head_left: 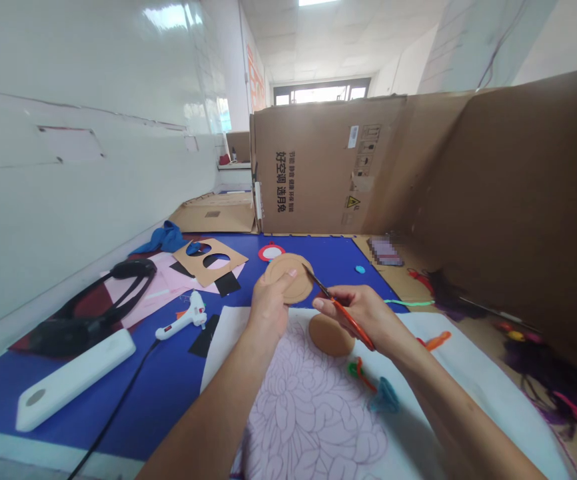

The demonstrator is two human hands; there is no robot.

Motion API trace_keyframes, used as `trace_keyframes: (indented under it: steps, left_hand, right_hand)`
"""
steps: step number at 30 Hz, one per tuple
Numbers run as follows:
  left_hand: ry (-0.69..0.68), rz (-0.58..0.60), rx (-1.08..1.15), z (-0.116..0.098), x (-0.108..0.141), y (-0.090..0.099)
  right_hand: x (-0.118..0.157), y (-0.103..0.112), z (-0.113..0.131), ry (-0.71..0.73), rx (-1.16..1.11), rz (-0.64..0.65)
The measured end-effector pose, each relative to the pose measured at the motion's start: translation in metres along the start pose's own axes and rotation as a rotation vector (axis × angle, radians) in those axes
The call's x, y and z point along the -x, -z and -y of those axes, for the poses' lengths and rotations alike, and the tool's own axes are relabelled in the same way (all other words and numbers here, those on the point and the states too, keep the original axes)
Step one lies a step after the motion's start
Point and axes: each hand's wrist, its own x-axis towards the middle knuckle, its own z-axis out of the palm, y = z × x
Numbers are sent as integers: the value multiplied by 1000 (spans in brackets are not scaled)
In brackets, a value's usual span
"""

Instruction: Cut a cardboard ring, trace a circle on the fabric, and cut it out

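My left hand (pixel 274 293) pinches a round cardboard disc (pixel 298 283) by its edge, thumb on top. A circle line runs around inside the disc's rim. My right hand (pixel 358 307) grips a pair of scissors (pixel 341 308) with orange handles, and the dark blade tips lie at the disc's right side. Whether the blades are cutting into it I cannot tell. Beneath the scissors, a second brown disc (pixel 332 335) rests on a white sheet with flower line drawing (pixel 308 393). Orange, green and blue craft pieces (pixel 384 396) lie close below my right hand.
A white glue gun (pixel 183 320) with a black cord lies on the blue mat (pixel 168 387), near a long white tool (pixel 76 380) and black headphones (pixel 93 307). Cardboard with two round holes (pixel 231 275) sits behind. Tall cardboard walls (pixel 328 167) stand at back and right.
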Motion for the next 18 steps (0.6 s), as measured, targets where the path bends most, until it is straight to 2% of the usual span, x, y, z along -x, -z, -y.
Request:
trace_keyframes:
  steps: [18]
  left_hand:
    - [7,-1,-36,2,-4,5]
  right_hand:
    - [3,2,5,-2,60,7]
